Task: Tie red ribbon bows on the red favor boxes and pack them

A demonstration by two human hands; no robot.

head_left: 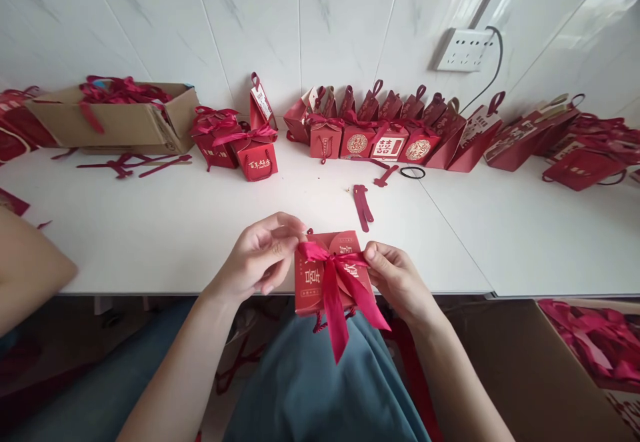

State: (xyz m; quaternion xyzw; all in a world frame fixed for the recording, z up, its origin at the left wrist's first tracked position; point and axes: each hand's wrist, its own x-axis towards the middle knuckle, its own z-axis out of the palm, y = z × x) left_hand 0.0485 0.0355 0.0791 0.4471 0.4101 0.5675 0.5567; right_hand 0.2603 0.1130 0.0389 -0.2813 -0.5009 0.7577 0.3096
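I hold a small red gift box [315, 289] with gold characters over my lap, at the near edge of the white table [200, 229]. A red satin ribbon [336, 295] is tied in a bow across its top, its tails hanging down. My left hand [260, 255] pinches the bow's left loop at the box's upper left corner. My right hand [395, 275] pinches the bow's right loop at the box's right side. Both hands are closed on the ribbon.
A row of finished red boxes [380, 132] lines the wall, with two more [235, 142] to the left. A cardboard box [120, 119] of ribbons sits far left. Loose red paper strips [363, 205] lie mid-table. Another person's arm [25, 269] enters at left. A carton [590, 342] holds ribbons at lower right.
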